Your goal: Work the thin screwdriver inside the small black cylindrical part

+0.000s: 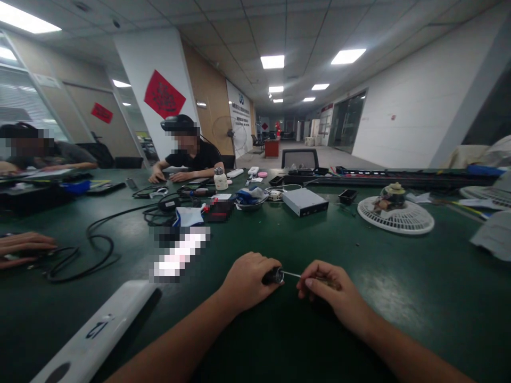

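My left hand (250,279) is closed round a small black cylindrical part (274,275), whose open round end faces right. In my right hand (329,284) is a screwdriver (293,274) with a thin metal shaft and a brownish handle mostly covered by my fingers. The shaft points left, and its tip meets the round end of the black part or goes into it; I cannot tell which. Both hands are low over the green table (223,340), close together. What kind of part the black cylinder is does not show.
At the left lies a long white device (96,330) marked 12, with black cables (101,255) beyond it. Farther back are a grey disc drive (305,201), a white fan grille with a motor (395,215) and a bottle (220,179). A co-worker's hand (26,247) rests far left; another person (189,154) sits opposite.
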Motion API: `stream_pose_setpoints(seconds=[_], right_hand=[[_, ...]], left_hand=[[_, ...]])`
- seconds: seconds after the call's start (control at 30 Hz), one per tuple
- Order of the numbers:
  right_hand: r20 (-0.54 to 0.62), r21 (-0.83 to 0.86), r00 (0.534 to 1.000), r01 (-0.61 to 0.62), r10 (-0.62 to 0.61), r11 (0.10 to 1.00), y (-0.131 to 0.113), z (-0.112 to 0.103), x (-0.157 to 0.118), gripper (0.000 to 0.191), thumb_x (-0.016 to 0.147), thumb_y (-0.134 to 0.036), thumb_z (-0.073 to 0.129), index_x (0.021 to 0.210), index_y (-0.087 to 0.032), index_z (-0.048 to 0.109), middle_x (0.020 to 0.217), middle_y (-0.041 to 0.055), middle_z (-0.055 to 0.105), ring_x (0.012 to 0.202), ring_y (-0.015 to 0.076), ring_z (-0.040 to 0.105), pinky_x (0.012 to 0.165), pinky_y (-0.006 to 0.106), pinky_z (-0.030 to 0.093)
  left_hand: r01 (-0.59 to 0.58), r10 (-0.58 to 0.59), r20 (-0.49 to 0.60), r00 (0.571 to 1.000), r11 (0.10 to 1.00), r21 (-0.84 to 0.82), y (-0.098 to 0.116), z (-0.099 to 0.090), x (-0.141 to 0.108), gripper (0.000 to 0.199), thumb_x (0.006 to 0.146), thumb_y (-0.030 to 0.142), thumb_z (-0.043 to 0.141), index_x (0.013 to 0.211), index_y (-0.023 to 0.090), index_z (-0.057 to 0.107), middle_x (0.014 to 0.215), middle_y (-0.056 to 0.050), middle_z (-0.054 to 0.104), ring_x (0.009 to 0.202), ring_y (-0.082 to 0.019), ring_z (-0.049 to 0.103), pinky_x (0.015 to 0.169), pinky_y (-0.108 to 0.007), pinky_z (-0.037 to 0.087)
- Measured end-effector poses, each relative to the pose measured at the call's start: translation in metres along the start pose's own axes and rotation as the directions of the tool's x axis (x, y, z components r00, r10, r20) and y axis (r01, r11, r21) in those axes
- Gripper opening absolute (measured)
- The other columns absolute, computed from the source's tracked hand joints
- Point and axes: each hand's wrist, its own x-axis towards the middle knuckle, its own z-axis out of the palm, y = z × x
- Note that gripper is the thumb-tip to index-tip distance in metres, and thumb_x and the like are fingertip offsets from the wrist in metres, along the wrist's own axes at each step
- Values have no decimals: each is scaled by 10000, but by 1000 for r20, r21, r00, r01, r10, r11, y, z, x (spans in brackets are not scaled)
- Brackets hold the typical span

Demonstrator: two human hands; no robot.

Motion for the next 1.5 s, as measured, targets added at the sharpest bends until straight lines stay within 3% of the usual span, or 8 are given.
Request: stream_pose_setpoints(seconds=[0.13,0.4,0.63,0.8,0.97,1.2,1.37,1.5], right_hand=[[50,-26,999,-7,8,1000,-2,1,-1,127,900,-294,646,880,-170,669,813,54,743,750,182,685,653,294,475],[-33,-11,999,4,-5,1000,2,2,0,125,899,-297,625,844,-186,636,759,15,701,688,168,678,620,290,482],[50,11,999,-23,22,1000,-2,2,-2,117,892,-289,646,881,-173,655,833,50,738,720,178,698,641,294,489],[-4,5,1000,-13,13,1000,1,2,0,89,895,-229,612,829,-174,631,736,21,706,683,171,680,642,297,480],[-26,15,1000,2,-2,1000,2,2,0,87,913,-240,607,864,-174,635,776,18,699,692,165,685,640,295,487],[55,31,998,0,-2,1000,-2,3,-2,79,906,-234,621,886,-163,649,834,48,729,720,170,693,652,292,485],[18,26,1000,0,0,1000,3,3,0,72,883,-207,616,824,-166,627,725,23,702,663,160,671,629,286,476],[-10,22,1000,10,-10,1000,1,2,-1,79,905,-237,609,868,-172,633,802,29,713,690,157,679,620,279,470]], left_hand=[[4,-4,14,1000,1000,14,1,-1,0,258,841,331,723,1075,238,669,957,-18,737,852,-221,649,767,-369,457],[-2,1,29,1000,1000,15,2,-1,0,245,849,327,702,1072,233,668,956,-32,733,872,-226,644,771,-366,449],[-2,1,50,999,1000,17,4,-3,0,242,837,291,691,1069,229,664,950,-30,726,855,-231,636,750,-368,441],[-1,0,53,999,1000,18,3,-1,0,240,853,314,685,1078,233,660,959,-29,722,869,-232,635,773,-378,444],[-5,4,51,999,1000,11,3,-1,-1,240,866,324,673,1088,236,658,970,-31,721,880,-231,633,781,-379,442],[5,-6,62,998,1000,14,6,-3,0,254,837,270,680,1085,222,661,959,-34,719,878,-236,632,782,-380,438],[12,-13,75,997,1000,24,5,-3,0,255,837,280,681,1085,226,664,958,-40,721,879,-236,633,787,-376,436],[-7,7,64,998,1000,14,4,-2,0,242,857,297,663,1089,228,660,953,-33,719,871,-228,631,781,-371,432]])
